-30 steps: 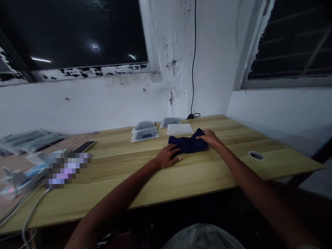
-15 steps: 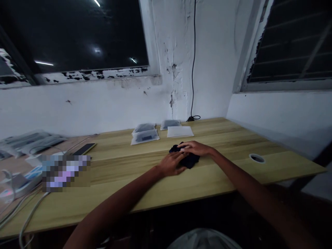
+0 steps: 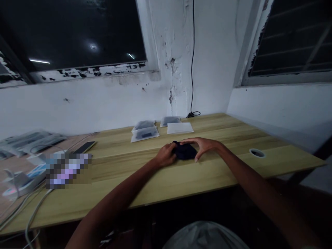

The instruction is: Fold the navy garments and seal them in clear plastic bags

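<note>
A small dark navy cloth (image 3: 185, 151) lies bunched on the wooden table in front of me. My left hand (image 3: 166, 154) is closed on the cloth's left end, fingers curled over it. Around the right side arches my right hand (image 3: 203, 147), thumb and fingers spread apart, with the fingertips at the cloth's far edge and the thumb tip beside its right edge. Behind the cloth lies a flat white pouch (image 3: 180, 128). Frosted pouches with dark contents, such as the front left one (image 3: 145, 134) and the rear one (image 3: 170, 121), lie near it.
On the left are a phone (image 3: 85, 147), a power strip (image 3: 15, 188) with cables, and a pile of grey plastic packages (image 3: 31, 141). A round cable hole (image 3: 257, 153) is at the right. A black cable (image 3: 192, 69) hangs down the wall behind the table (image 3: 116, 186).
My hands were flat and overlapping on the cloth. They have drawn apart: the left now grips its left end, and the right has opened out around the right side.
</note>
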A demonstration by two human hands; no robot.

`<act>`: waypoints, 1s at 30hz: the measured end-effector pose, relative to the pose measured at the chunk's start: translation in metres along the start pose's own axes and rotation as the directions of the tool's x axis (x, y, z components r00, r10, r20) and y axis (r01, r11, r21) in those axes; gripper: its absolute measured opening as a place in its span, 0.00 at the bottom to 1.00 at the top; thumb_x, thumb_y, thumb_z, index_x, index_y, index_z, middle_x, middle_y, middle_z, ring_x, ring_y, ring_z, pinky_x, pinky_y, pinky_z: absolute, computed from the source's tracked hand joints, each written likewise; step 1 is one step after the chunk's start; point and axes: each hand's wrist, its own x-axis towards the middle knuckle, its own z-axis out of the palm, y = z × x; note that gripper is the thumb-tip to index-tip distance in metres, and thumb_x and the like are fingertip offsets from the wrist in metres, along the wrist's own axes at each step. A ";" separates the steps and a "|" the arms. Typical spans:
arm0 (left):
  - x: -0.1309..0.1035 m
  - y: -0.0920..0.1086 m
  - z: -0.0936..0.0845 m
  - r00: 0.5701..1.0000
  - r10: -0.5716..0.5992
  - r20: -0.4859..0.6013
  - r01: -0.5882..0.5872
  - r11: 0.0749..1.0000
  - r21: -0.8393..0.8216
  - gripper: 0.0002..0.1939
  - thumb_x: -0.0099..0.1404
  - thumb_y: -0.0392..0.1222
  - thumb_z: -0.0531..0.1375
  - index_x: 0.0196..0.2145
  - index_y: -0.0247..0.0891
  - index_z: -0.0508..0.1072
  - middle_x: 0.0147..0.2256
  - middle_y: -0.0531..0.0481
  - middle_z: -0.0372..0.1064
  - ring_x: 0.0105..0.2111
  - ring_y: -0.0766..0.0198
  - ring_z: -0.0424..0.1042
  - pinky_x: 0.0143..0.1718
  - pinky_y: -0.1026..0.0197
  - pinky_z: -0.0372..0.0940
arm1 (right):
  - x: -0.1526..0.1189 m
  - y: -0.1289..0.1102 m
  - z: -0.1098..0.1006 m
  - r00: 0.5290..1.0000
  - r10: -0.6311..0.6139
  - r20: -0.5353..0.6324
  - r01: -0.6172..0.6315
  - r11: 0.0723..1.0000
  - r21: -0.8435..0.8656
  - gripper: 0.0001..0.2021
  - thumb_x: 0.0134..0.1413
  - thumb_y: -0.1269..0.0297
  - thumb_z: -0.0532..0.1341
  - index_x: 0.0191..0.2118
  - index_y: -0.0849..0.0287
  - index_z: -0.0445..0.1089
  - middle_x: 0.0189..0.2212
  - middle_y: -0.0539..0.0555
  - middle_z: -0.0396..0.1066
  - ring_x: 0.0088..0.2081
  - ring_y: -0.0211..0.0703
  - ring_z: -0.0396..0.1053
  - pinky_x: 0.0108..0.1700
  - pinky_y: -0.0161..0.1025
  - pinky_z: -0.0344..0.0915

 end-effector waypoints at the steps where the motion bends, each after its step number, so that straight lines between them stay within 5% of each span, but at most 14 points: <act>1: 0.002 -0.001 -0.002 0.994 -0.068 -0.082 0.055 0.987 -0.149 0.10 0.59 0.37 0.57 0.39 0.39 0.63 0.35 0.49 0.69 0.37 0.60 0.69 0.42 0.57 0.64 | 0.000 0.000 0.000 0.999 -0.033 -0.034 0.034 0.999 0.007 0.51 0.25 0.63 0.78 0.62 0.51 0.61 0.63 0.57 0.58 0.65 0.53 0.54 0.68 0.52 0.44; 4: 0.008 0.000 -0.003 0.922 -0.299 -0.247 0.099 0.797 -0.596 0.13 0.61 0.46 0.60 0.36 0.40 0.59 0.32 0.54 0.65 0.33 0.66 0.68 0.37 0.64 0.64 | 0.006 0.002 0.010 0.982 -0.079 -0.173 0.110 0.978 0.177 0.51 0.23 0.65 0.78 0.61 0.53 0.63 0.62 0.58 0.61 0.63 0.52 0.57 0.66 0.51 0.49; 7: 0.012 0.004 0.004 0.881 -0.420 -0.217 0.109 0.626 -0.772 0.20 0.59 0.52 0.64 0.36 0.41 0.57 0.31 0.56 0.64 0.31 0.68 0.67 0.34 0.66 0.63 | 0.019 0.007 0.036 0.959 0.062 -0.278 0.064 0.903 0.424 0.37 0.29 0.64 0.76 0.53 0.57 0.70 0.52 0.57 0.73 0.53 0.51 0.70 0.59 0.52 0.63; 11: 0.016 -0.011 0.012 0.868 -0.407 -0.284 0.139 0.749 -0.648 0.14 0.65 0.52 0.58 0.37 0.39 0.61 0.33 0.53 0.66 0.34 0.65 0.69 0.38 0.63 0.65 | 0.037 0.007 0.056 0.846 0.321 -0.426 0.044 0.755 0.654 0.25 0.31 0.69 0.75 0.42 0.60 0.75 0.39 0.54 0.79 0.40 0.47 0.76 0.50 0.49 0.71; 14: 0.026 -0.047 0.011 0.857 -0.338 -0.389 0.232 0.927 -0.295 0.12 0.70 0.48 0.50 0.41 0.38 0.65 0.39 0.47 0.68 0.40 0.61 0.69 0.44 0.57 0.65 | 0.041 0.010 0.037 0.719 0.438 -0.539 0.158 0.653 0.741 0.21 0.32 0.74 0.72 0.39 0.62 0.75 0.36 0.56 0.79 0.37 0.47 0.77 0.45 0.46 0.73; 16: 0.039 -0.075 0.011 0.928 -0.207 -0.310 0.230 0.973 0.037 0.16 0.66 0.44 0.55 0.49 0.36 0.65 0.49 0.40 0.67 0.51 0.55 0.66 0.54 0.51 0.61 | 0.036 0.017 0.015 0.552 0.523 -0.649 0.275 0.621 0.734 0.18 0.33 0.76 0.69 0.38 0.64 0.74 0.34 0.56 0.79 0.35 0.46 0.77 0.41 0.45 0.74; 18: 0.055 -0.099 0.014 0.981 -0.126 -0.149 0.159 0.957 0.243 0.24 0.63 0.42 0.57 0.56 0.33 0.62 0.58 0.37 0.61 0.59 0.52 0.59 0.61 0.49 0.55 | 0.027 0.027 -0.009 0.298 0.590 -0.751 0.359 0.659 0.661 0.17 0.32 0.77 0.69 0.36 0.65 0.74 0.30 0.54 0.78 0.32 0.45 0.76 0.38 0.44 0.75; 21: 0.078 -0.116 0.023 0.984 -0.176 0.039 0.149 0.916 0.373 0.25 0.66 0.44 0.55 0.58 0.32 0.63 0.59 0.38 0.61 0.60 0.55 0.59 0.61 0.54 0.55 | 0.011 0.042 -0.038 -0.067 0.504 -0.861 0.361 0.816 0.450 0.18 0.31 0.71 0.72 0.35 0.64 0.73 0.28 0.51 0.77 0.32 0.46 0.76 0.36 0.45 0.75; 24: 0.085 -0.110 0.029 0.963 -0.238 0.128 0.163 0.889 0.429 0.18 0.71 0.47 0.50 0.52 0.37 0.71 0.52 0.44 0.70 0.54 0.60 0.66 0.57 0.58 0.59 | -0.001 0.048 -0.050 -0.271 0.268 -0.925 0.177 0.958 0.226 0.19 0.33 0.62 0.72 0.36 0.64 0.74 0.31 0.54 0.78 0.36 0.50 0.76 0.41 0.48 0.73; 26: 0.079 -0.097 0.028 0.958 -0.263 0.116 0.182 0.867 0.465 0.19 0.72 0.47 0.47 0.46 0.39 0.74 0.46 0.45 0.74 0.49 0.60 0.70 0.52 0.59 0.62 | -0.003 0.045 -0.045 -0.309 0.089 -0.947 -0.016 0.995 0.098 0.18 0.36 0.59 0.70 0.35 0.64 0.75 0.32 0.57 0.78 0.38 0.53 0.75 0.43 0.49 0.72; 27: 0.073 -0.088 0.027 0.954 -0.279 0.112 0.193 0.852 0.487 0.20 0.73 0.48 0.46 0.43 0.39 0.75 0.42 0.44 0.75 0.47 0.59 0.71 0.49 0.59 0.63 | -0.002 0.043 -0.039 -0.287 0.006 -0.958 -0.104 0.994 0.038 0.17 0.38 0.59 0.69 0.35 0.65 0.75 0.32 0.58 0.78 0.38 0.54 0.75 0.43 0.49 0.71; 28: 0.066 -0.079 0.026 0.949 -0.296 0.109 0.202 0.835 0.512 0.21 0.72 0.48 0.46 0.41 0.38 0.76 0.39 0.43 0.75 0.45 0.59 0.71 0.47 0.59 0.64 | 0.000 0.040 -0.030 -0.238 -0.070 -0.969 -0.174 0.984 -0.029 0.15 0.41 0.59 0.67 0.35 0.65 0.75 0.31 0.59 0.78 0.38 0.54 0.75 0.43 0.48 0.71; 30: 0.048 -0.061 0.023 0.938 -0.335 0.086 0.232 0.793 0.563 0.22 0.72 0.47 0.46 0.38 0.36 0.77 0.37 0.41 0.74 0.41 0.58 0.72 0.44 0.58 0.64 | 0.006 0.034 -0.008 -0.060 -0.229 -0.972 -0.235 0.949 -0.209 0.13 0.45 0.62 0.64 0.36 0.65 0.75 0.31 0.59 0.78 0.36 0.53 0.75 0.41 0.46 0.72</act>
